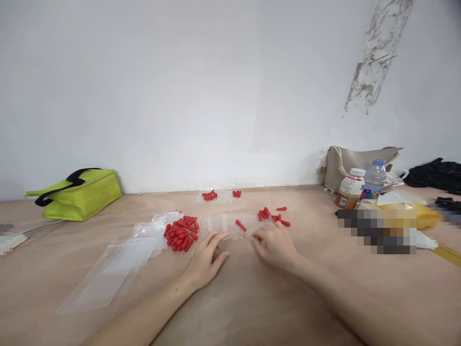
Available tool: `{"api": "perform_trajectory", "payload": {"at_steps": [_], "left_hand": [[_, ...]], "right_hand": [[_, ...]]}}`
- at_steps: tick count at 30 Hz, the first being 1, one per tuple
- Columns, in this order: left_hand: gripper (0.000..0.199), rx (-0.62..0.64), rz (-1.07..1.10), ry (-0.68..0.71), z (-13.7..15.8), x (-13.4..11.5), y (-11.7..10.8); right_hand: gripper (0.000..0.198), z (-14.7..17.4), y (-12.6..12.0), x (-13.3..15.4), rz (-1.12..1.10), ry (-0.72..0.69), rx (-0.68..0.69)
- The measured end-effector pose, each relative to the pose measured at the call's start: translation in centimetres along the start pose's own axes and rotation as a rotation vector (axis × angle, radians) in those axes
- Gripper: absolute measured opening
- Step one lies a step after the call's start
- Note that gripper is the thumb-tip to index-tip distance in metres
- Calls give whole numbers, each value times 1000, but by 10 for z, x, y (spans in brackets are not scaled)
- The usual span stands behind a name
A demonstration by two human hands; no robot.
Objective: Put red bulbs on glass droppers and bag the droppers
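A row of thin clear tubes (212,225) lies side by side on the table in front of me. My left hand (208,257) rests at the row's near edge, fingers stretched and thumb apart, with nothing in it. My right hand (272,242) is at the row's right end, its fingers curled down; what they grip, if anything, is hidden. Just beyond it lie several red rubber dropper bulbs (265,212), partly covered by the hand. One single red bulb (241,225) is over the tubes between my hands. A larger heap of red bulbs (180,234) sits left of the row.
Clear zip bags (108,274) lie flat at the left. A bag with more bulbs and tubes (224,196) lies near the wall. A lime-green bag (86,194) stands far left. At the right are bottles (351,188), a beige bag (333,173) and yellow packaging (414,214).
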State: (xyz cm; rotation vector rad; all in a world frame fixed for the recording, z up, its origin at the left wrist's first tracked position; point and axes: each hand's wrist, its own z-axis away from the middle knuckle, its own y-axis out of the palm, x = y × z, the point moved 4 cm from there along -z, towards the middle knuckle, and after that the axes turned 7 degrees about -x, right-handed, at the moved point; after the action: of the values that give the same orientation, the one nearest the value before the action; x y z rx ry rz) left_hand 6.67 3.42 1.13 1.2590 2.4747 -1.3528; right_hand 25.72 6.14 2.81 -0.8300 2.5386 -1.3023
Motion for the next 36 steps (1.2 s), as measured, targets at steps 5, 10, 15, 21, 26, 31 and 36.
{"api": "perform_trajectory", "payload": {"at_steps": [5,10,15,21,26,31,36], "left_hand": [[22,77,41,11,1,-2,3],[13,135,50,21,0,-1,5],[12,149,44,23,2,-1,5],[11,144,41,33,1,-1,5],[11,150,34,33,1,-1,6],[11,153,35,37,2,-1,6],[12,142,64,20,1,-4,3]], "right_hand": [[16,-27,12,-59,-7,430,-34],[14,-31,31,-70,79,512,-2],[16,-26,33,-68,124,558,63],[18,-27,34,-57,123,486,101],[20,-30,36,-47,216,493,277],[19,-37,42,-45,242,529,363],[19,-41,42,-41,223,551,372]]}}
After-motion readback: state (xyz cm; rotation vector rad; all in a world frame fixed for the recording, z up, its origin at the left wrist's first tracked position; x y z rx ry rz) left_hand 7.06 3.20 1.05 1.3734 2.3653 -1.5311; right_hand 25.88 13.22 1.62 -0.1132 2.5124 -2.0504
